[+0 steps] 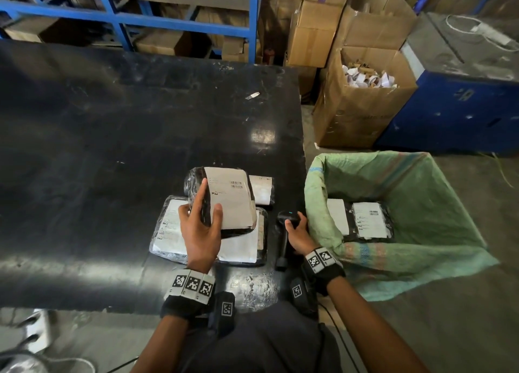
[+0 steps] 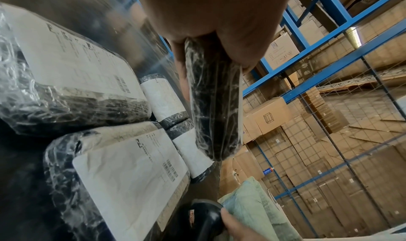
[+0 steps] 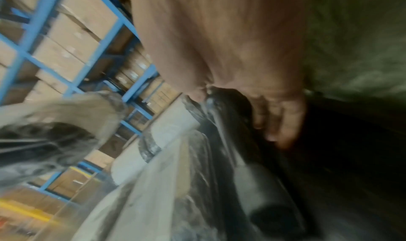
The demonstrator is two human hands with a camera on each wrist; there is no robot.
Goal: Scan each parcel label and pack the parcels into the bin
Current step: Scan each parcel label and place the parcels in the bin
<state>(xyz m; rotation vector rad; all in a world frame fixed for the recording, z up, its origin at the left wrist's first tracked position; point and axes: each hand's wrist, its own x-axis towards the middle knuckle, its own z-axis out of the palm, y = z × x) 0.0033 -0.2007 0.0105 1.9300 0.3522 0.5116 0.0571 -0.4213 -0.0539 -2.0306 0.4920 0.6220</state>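
Black film-wrapped parcel [image 1: 224, 201], white label up with barcodes visible, lifted clear of the counter [image 1: 112, 133] in the grip of the left hand [image 1: 200, 232]: thumb on the label's near edge, fingers wrapped around the left side. Handheld scanner [image 1: 286, 232], black, grasped at the handle by the right hand [image 1: 299, 236], sitting low at the counter's right edge just beside the bin [image 1: 421, 204]; its head points forward rather than at the raised label, so the scan of this piece is judged not yet made. Remaining on the counter, under and behind the lifted parcel: two large flat parcels [image 1: 174, 232] side by side, labels up, and what looks like two smaller ones [image 1: 262, 188] behind, as the left wrist view shows more plainly; count is approximate, since the held item hides part of the group. Bin, lined with a green woven sack, stands off the counter's right side and contains at least two labelled parcels [image 1: 368, 221] lying flat on the bottom. Progress, by estimate: roughly a third packed; one piece in hand awaiting scan and drop, about four left to scan and pack. Right wrist view too blurred to add detail.
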